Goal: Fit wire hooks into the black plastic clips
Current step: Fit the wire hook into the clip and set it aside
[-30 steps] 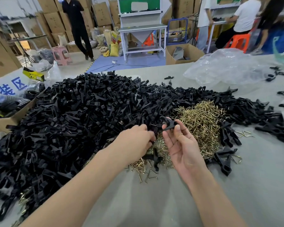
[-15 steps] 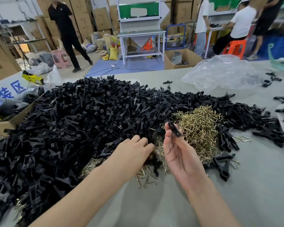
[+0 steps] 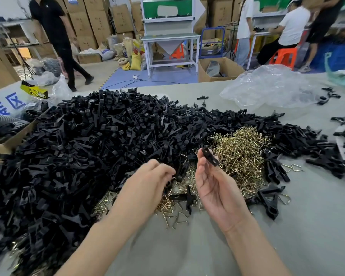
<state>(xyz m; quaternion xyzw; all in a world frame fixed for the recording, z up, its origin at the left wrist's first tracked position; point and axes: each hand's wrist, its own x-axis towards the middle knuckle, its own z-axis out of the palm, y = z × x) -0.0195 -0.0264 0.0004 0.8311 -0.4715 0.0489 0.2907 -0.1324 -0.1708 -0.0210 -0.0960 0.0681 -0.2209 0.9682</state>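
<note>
Within the last second the right hand point(image 3: 217, 188) had tilted the black clip point(image 3: 210, 156) it pinched up on end, while the left hand point(image 3: 147, 182) had dipped, knuckles up, into the wire hooks point(image 3: 241, 156) lying between and just beyond both hands; the fitting looked still to come. The left fingers curled out of sight, so whether they held a hook could not be told, and the clip's slot was too small to make out

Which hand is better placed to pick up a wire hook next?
Left. The left hand is down at the edge of the wire hooks, fingers curled over them, while the right hand is raised, pinching a black clip.
</note>
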